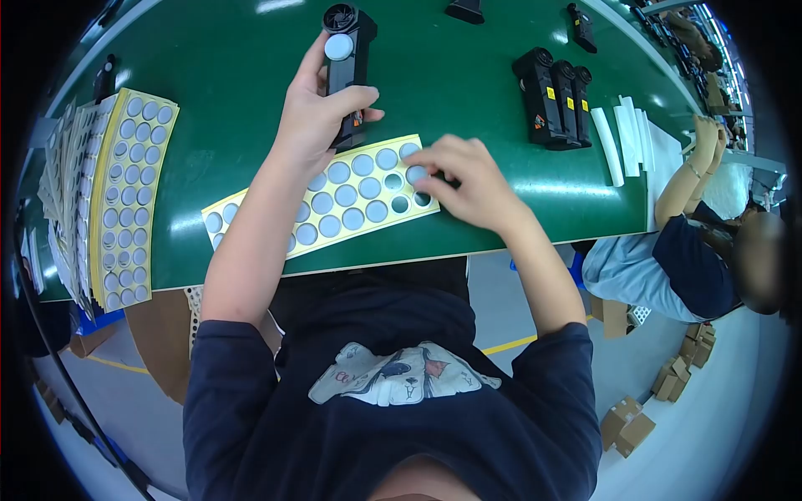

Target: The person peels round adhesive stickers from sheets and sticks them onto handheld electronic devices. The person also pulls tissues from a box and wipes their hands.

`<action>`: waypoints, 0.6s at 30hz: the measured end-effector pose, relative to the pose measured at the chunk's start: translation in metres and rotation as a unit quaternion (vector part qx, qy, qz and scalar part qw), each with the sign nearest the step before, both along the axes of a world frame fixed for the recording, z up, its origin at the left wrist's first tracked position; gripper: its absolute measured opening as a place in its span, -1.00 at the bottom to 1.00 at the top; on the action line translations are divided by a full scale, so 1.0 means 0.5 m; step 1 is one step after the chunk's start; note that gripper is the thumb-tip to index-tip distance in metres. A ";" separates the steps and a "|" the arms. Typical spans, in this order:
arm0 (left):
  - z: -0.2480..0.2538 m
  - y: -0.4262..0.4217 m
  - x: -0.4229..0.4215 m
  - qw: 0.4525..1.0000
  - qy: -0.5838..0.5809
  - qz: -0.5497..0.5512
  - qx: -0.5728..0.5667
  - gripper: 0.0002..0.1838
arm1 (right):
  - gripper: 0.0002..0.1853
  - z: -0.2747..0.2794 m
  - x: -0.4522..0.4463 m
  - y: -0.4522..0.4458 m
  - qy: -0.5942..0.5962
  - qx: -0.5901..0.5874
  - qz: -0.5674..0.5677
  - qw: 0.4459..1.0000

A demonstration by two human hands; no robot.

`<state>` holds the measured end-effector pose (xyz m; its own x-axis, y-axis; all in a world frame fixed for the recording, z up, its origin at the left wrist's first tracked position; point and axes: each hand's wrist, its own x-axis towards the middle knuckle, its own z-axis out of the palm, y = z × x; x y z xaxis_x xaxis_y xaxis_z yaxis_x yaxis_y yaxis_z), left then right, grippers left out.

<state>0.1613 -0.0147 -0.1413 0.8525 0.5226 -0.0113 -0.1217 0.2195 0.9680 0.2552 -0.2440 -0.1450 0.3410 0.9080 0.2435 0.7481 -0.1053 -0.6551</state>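
1. Sticker sheet (pixel 411 211) lies slanted along the near part of the table (pixel 468 83); we use it as our landmark.
2. Beyond it, our left hand (pixel 305 117) grasps a black device (pixel 357 63) bearing a white disc (pixel 338 47).
3. Our right hand (pixel 468 179) is at the sheet's right end, fingers curled around a round sticker (pixel 416 174); we cannot tell whether they grip it.
4. To peel neatly, we'd best lift from the rim, keep the sheet flat and hold the device steady.
5. Our left forearm crosses the sheet, hiding some stickers and getting in the way there.
6. Left of the sheet is a stack of sheets (pixel 102 200); beyond and right are three black devices (pixel 543 100), then white strips (pixel 607 146), with a co-worker (pixel 693 259) farther right.
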 end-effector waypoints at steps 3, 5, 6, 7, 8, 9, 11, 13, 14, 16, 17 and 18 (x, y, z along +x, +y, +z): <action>-0.002 -0.004 0.001 0.992 -0.013 -0.071 -0.108 -0.03 | -0.53 -0.018 -0.018 -0.025 -0.109 -0.050 0.008 0.993; 0.004 -0.017 -0.002 0.972 -0.085 -0.052 -0.214 -0.09 | -0.62 -0.025 -0.022 -0.026 -0.146 -0.028 0.003 0.989; 0.004 -0.016 -0.003 0.972 -0.084 -0.051 -0.213 -0.09 | -0.62 -0.029 -0.020 -0.027 -0.145 -0.027 0.004 0.989; 0.004 -0.012 -0.003 0.970 -0.086 -0.066 -0.219 -0.14 | -0.66 -0.034 -0.015 -0.027 -0.136 0.008 0.001 0.991; 0.005 -0.007 -0.003 0.967 -0.089 -0.082 -0.224 -0.20 | -0.69 -0.037 -0.011 -0.026 -0.127 0.045 -0.004 0.991; 0.005 -0.003 -0.005 0.968 -0.090 -0.083 -0.221 -0.20 | -0.69 -0.037 -0.011 -0.028 -0.128 0.048 -0.004 0.991; 0.001 0.005 -0.009 0.948 -0.099 -0.128 -0.273 -0.33 | -0.71 -0.036 -0.014 -0.032 0.129 0.097 -0.050 0.986; 0.008 0.000 -0.009 0.947 -0.097 -0.155 -0.265 -0.36 | -0.70 -0.002 -0.019 0.001 0.278 0.214 -0.138 0.926; 0.013 -0.002 -0.011 0.944 -0.094 -0.155 -0.276 -0.35 | -0.70 0.037 -0.022 0.025 0.354 0.259 -0.144 0.887; 0.022 -0.015 -0.018 0.943 -0.085 -0.147 -0.286 -0.31 | -0.74 0.114 -0.030 0.072 0.469 0.292 -0.155 0.819; 0.023 -0.019 -0.021 0.945 -0.087 -0.148 -0.280 -0.31 | -0.74 0.122 -0.029 0.089 0.468 0.298 -0.151 0.818; 0.024 -0.023 -0.024 0.942 -0.098 -0.151 -0.285 -0.29 | -0.74 0.128 -0.026 0.106 0.530 0.258 -0.118 0.799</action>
